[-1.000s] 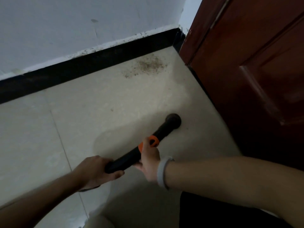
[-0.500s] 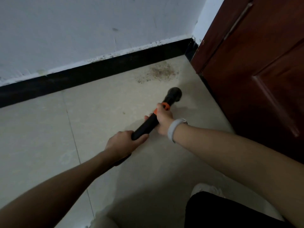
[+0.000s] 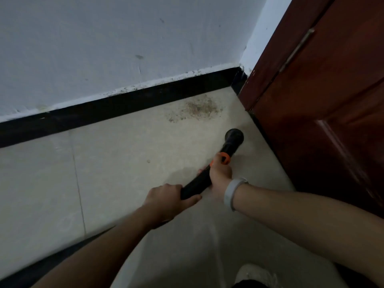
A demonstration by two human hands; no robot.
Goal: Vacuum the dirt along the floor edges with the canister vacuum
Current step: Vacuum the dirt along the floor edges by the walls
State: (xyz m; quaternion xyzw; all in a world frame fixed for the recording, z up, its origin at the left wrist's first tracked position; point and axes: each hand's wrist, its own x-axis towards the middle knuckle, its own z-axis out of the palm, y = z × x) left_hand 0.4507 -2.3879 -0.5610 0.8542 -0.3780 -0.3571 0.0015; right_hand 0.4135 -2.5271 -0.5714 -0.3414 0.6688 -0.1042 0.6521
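Note:
A black vacuum wand with an orange collar points toward the floor corner. My left hand grips its near end. My right hand, with a white band on the wrist, grips it just behind the orange collar. The round nozzle tip hovers a short way in front of a patch of brown dirt, which lies on the beige tile against the black skirting. The canister itself is out of view.
A dark red wooden door stands close on the right of the nozzle, meeting the white wall at the corner. A white shoe shows at the bottom edge. Tiled floor stretches to the left.
The wand and both hands have pushed forward toward the corner over the last second, and the nozzle now sits nearer the dirt patch. Both grips are unchanged.

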